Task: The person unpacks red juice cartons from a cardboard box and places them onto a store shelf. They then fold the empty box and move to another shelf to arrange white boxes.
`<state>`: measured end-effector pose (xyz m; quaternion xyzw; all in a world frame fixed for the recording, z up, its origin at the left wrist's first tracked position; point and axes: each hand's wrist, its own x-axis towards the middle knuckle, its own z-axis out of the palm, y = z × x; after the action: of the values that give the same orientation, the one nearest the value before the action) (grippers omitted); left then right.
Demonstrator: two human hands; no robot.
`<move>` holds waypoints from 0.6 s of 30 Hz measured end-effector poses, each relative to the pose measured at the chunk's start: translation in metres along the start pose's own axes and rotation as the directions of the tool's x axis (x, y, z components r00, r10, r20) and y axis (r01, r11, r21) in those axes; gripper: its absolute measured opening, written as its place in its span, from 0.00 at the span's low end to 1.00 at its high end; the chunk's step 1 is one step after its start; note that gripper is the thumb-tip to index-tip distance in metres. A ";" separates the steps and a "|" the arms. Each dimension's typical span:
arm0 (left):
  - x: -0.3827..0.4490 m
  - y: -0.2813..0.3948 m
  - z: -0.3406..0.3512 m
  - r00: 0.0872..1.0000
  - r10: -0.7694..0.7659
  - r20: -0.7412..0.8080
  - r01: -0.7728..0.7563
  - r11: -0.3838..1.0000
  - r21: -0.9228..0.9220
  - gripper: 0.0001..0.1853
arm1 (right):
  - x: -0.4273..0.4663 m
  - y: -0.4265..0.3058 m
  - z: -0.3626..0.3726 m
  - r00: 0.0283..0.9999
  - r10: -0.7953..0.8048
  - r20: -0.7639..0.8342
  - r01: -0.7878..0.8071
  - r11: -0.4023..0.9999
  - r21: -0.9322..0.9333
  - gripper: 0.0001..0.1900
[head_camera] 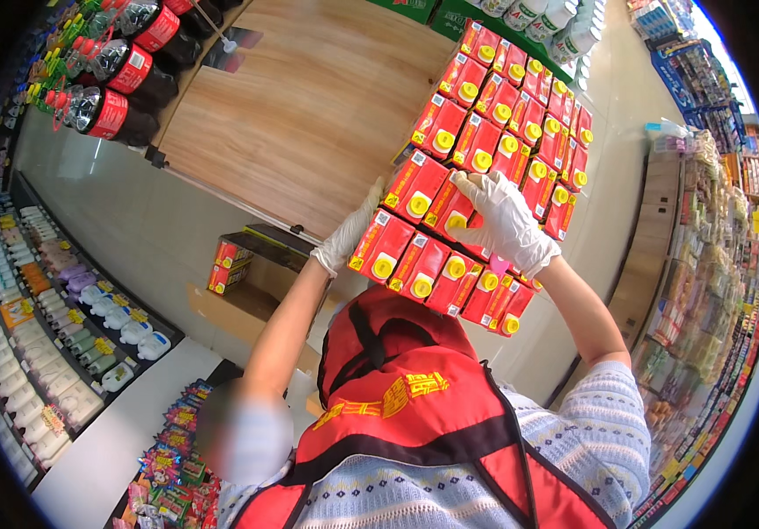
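Note:
Rows of red cartons with yellow screw caps (444,140) stand packed together on the right side of a wood-topped display table (287,112). My right hand (508,221), in a white glove, rests on top of the cartons near the front rows, thumb and fingers spread around the top of one carton; whether it grips it cannot be told. My left hand (353,228), also gloved, lies against the left side of the front cartons, its fingers partly hidden by them.
Large cola bottles (112,112) stand at the table's upper left. White bottles (541,20) in green trays are behind the cartons. Below the table is an open cardboard box (267,278) with red cartons in it. Stocked shelves line the left (42,330) and right (690,297).

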<state>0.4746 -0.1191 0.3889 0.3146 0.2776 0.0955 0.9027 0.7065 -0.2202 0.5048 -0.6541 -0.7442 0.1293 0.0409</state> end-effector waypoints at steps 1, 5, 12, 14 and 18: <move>0.001 -0.003 0.001 0.999 -0.007 -0.042 0.008 1.000 0.021 0.43 | 0.000 0.000 -0.001 1.000 -0.009 0.002 0.009 1.000 -0.003 0.42; 0.020 -0.032 -0.027 0.986 0.044 -0.163 -0.004 0.971 0.239 0.47 | 0.001 0.004 -0.007 0.999 0.005 0.051 -0.005 1.000 -0.001 0.41; 0.019 -0.028 -0.029 0.984 0.043 -0.175 -0.010 0.983 0.184 0.47 | 0.007 -0.002 -0.014 0.997 0.062 0.046 -0.066 0.995 0.079 0.38; 0.012 -0.028 -0.029 0.936 0.206 -0.287 -0.075 0.910 0.407 0.45 | 0.011 -0.012 -0.018 0.994 0.091 0.053 -0.100 0.972 0.211 0.37; -0.011 -0.042 -0.046 0.707 0.567 -0.424 -0.316 0.789 0.527 0.31 | 0.011 -0.027 -0.027 0.992 0.086 -0.092 -0.070 0.983 0.171 0.28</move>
<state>0.4399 -0.1320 0.3382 0.5151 0.4581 0.3408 0.6393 0.6851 -0.2086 0.5367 -0.6826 -0.7016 0.1602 0.1273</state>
